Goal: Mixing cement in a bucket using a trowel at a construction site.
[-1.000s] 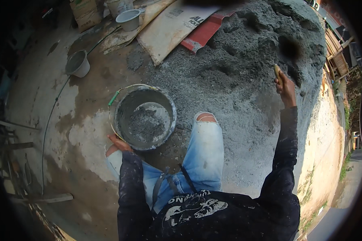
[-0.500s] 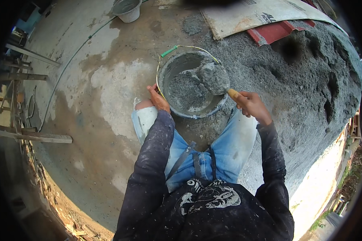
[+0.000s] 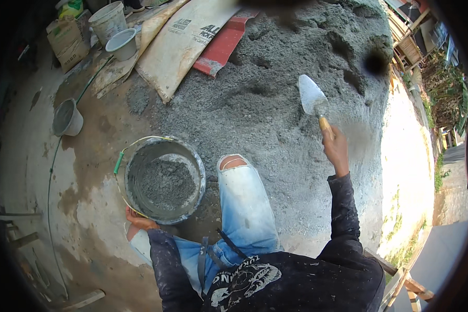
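Note:
My right hand [image 3: 336, 148] is closed around the yellow wooden handle of a trowel [image 3: 312, 96]. The trowel's pointed metal blade shows nearly bare, over the slope of a large grey sand heap [image 3: 275, 125]; whether it touches the sand I cannot tell. By my left knee stands a round bucket [image 3: 200, 171] with loose grey sand [image 3: 167, 182] in its bottom. My left hand [image 3: 142, 222] holds the bucket at its near left side, its fingers partly hidden by the wall. The bucket's wire handle, with a green grip [image 3: 118, 163], hangs over the left side.
A red metal sheet [image 3: 229, 39] and pale sacking [image 3: 182, 44] lie against the heap's far left. Beyond are a pale basin [image 3: 122, 44], a white bucket [image 3: 107, 23] and a brown paper bag [image 3: 67, 44]. A smaller bucket [image 3: 70, 118] stands left beside a green hose [image 3: 50, 182].
The trowel's sand has gone from its blade, and more lies in the bucket. My right hand has swung the trowel out over the heap. The view has turned right; my left hand stays at the bucket.

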### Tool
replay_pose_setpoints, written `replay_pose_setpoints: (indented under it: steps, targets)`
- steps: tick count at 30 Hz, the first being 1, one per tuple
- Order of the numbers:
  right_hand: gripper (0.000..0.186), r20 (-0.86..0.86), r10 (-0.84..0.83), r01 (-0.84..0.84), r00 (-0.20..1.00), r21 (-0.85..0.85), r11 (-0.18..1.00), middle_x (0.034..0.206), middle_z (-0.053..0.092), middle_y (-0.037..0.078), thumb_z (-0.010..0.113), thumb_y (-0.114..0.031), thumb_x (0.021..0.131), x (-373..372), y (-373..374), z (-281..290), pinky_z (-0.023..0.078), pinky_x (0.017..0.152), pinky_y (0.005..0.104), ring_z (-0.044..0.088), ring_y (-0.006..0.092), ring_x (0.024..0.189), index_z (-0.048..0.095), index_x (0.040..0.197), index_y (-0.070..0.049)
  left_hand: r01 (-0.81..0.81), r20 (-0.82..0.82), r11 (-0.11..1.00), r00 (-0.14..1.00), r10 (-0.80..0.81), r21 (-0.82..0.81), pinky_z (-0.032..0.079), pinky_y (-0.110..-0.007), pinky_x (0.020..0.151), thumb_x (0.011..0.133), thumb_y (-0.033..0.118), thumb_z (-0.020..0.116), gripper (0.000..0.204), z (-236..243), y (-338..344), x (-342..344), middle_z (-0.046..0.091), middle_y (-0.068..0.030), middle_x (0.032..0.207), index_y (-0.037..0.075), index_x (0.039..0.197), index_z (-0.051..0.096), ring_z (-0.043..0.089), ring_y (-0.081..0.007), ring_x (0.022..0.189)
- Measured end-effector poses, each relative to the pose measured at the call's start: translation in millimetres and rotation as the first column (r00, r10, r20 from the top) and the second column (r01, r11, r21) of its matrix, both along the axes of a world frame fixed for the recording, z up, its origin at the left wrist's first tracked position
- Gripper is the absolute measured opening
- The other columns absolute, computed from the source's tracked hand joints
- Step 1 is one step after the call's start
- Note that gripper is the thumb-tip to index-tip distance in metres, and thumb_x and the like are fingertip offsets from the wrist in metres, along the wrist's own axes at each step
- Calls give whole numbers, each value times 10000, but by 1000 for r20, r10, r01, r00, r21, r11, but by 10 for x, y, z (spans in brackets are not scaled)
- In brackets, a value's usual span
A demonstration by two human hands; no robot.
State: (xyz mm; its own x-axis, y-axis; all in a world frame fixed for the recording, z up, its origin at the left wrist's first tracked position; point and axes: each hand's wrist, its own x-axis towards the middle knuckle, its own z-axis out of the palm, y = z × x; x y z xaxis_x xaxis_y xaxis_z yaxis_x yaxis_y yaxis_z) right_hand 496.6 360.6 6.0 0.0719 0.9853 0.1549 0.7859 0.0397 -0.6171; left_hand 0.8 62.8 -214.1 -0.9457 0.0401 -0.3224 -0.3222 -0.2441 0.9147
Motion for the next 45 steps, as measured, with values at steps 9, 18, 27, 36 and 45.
replay_pose_setpoints:
  steps: [9,18,27,36,45]
  targets:
    - [469,-99,-327,332,940,38,943,543,567,93,582,-393,905,945,2853,-564,391,401,347,538,189,422,612,669,11,129,-25,991,991,-130,-36,348,-415,1032,960,635,270,765,32,153,151,450,-199,1345,-16,1338,405,453,-318,1214]
    - [370,-613,-186,144,768,-118,983,620,562,4,608,-388,917,356,2157,-362,349,382,239,481,70,452,660,913,-22,-8,-231,962,971,-57,-272,324,-391,1047,979,618,236,781,-117,-90,-54,458,-211,1328,-60,1316,423,451,-306,1211]
    - [342,-567,106,-211,817,-121,970,655,538,-16,581,-354,952,-66,1267,196,293,367,214,444,49,440,645,1100,-52,29,-177,989,983,-54,-145,364,-400,1017,985,598,253,736,-86,-100,-18,488,-206,1280,-46,1294,432,477,-299,1186]
    - [402,-733,281,-697,620,-349,627,640,534,9,500,-363,995,-1194,18,85,243,309,160,351,7,358,585,1204,-29,9,-167,994,986,-28,-110,364,-381,1011,995,561,296,645,107,125,119,492,-216,1243,2,1290,421,487,-304,1152]
    - [380,451,786,-878,423,-10,479,751,652,103,643,-288,897,-2267,-1171,-459,489,510,353,630,246,560,590,1176,-34,17,-151,981,987,-47,-193,356,-381,1005,1002,553,274,646,191,135,181,481,-200,1219,1,1308,410,479,-290,1127]
